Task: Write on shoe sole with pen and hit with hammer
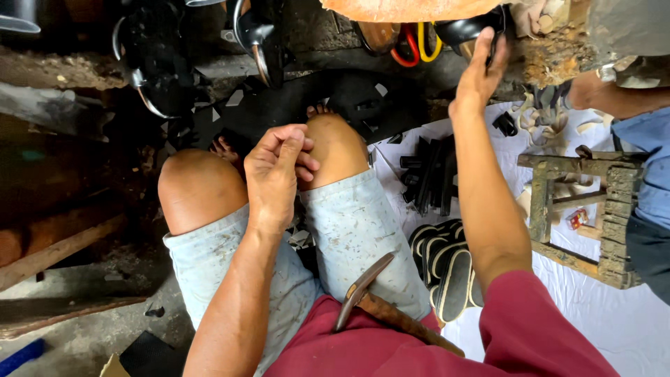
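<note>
Cluttered workshop floor; right hand on black shoe

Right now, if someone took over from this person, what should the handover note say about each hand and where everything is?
Left hand: rests on the right knee, fingers curled, holding nothing that shows.
Right hand: reaches up to a black shoe piece at the worn wooden block, touching it; grip unclear.
Hammer: lies in the lap, untouched.
Stack of dark soles and black strips: on the white sheet to the right.
Done or left: cannot tell from this view.
</note>
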